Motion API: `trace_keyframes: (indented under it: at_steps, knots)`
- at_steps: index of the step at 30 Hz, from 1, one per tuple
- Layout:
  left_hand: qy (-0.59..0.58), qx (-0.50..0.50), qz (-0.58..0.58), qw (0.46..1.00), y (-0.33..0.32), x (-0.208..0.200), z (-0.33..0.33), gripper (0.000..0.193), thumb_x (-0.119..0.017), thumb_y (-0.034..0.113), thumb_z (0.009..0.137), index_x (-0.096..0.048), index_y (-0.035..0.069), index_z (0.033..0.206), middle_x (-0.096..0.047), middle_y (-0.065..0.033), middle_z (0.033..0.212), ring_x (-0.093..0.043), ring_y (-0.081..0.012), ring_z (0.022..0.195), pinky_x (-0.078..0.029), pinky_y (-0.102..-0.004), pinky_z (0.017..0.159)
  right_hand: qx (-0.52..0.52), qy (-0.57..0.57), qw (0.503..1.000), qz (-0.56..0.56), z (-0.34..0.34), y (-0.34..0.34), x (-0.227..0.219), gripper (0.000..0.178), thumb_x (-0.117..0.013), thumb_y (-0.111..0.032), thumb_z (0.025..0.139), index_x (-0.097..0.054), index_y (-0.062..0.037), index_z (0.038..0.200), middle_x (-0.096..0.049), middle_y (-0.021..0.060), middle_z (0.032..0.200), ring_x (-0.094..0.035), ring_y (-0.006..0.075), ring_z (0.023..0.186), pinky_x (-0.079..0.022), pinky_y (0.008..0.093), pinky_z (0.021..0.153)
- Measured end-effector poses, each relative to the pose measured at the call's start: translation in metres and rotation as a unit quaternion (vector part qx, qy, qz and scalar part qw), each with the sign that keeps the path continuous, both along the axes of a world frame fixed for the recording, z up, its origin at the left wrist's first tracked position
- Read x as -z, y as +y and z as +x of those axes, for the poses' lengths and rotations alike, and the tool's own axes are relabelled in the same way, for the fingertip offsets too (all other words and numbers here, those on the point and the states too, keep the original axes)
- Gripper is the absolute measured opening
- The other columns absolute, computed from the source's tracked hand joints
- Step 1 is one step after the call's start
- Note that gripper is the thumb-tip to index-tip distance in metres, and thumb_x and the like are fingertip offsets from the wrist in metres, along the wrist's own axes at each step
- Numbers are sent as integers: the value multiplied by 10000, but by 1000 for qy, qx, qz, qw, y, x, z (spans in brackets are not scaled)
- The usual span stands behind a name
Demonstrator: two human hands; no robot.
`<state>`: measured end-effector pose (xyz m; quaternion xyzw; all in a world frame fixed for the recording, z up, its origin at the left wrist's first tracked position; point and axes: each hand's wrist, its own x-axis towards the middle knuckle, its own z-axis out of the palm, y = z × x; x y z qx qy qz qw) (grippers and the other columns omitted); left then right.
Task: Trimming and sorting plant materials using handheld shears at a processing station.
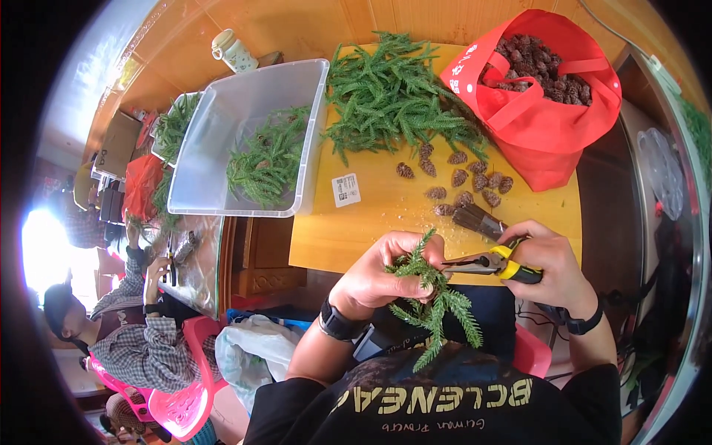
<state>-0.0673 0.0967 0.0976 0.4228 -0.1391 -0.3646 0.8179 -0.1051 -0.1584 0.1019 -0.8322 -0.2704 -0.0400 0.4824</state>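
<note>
Between the thumb and fingers of my left hand [382, 274] is a green artificial pine sprig [454, 308], its needled branches hanging toward my lap. My right hand [552, 263] is wrapped round yellow-and-black pliers [512, 265]. Their jaws point left and reach the sprig beside my left fingertips; whether they grip a wire there is too small to tell. Just beyond the pliers, a bundle of thin brown wires [478, 220] lies on the yellow table [334, 241]. Several small brown pine cones [460, 178] are scattered behind it.
A pile of green sprigs [393, 96] covers the table's far side. At the far right stands a red bag [538, 141] full of pine cones. A clear plastic bin [248, 211] holding sprigs is on the left. A co-worker [141, 337] sits at another table further left.
</note>
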Motion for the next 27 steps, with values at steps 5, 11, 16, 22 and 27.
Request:
trace_keyframes:
  at_steps: [5,11,16,22,27]
  knots:
    - [-42,-49,69,996,3,-14,-3,242,-764,112,628,-584,20,762,-526,-47,728,-498,-137,637,-377,-237,561,34,18,998,-47,-12,-1,-3,158,-702,-54,590,-562,-7,648,-598,126,742,-614,290,782,-487,328,651]
    - [-586,-228,375,681,4,-28,-13,259,-724,-10,607,-642,16,852,-538,-44,722,-523,-144,659,-393,-247,592,126,166,976,-64,-36,17,-20,175,-687,-65,617,-553,29,678,-595,186,802,-605,288,742,-474,312,648]
    - [-405,-108,255,871,23,-25,-18,279,-692,-10,663,-627,11,933,-537,-51,778,-577,-150,757,-440,-270,653,93,88,991,-30,-45,18,-22,162,-676,-72,613,-570,19,695,-595,142,756,-594,302,858,-468,345,719]
    - [-74,13,23,997,25,-14,-28,225,-658,5,741,-588,-4,954,-584,-44,914,-575,-115,796,-461,-239,696,26,68,997,-10,-46,15,-15,161,-684,-91,612,-582,-2,699,-591,98,716,-570,333,971,-455,387,802]
    - [55,-2,9,998,19,-12,-39,270,-702,43,664,-577,22,902,-443,-30,790,-494,-161,656,-386,-254,537,-1,79,997,21,-48,17,-8,163,-690,-95,617,-585,-10,708,-593,89,719,-572,339,970,-453,394,813]
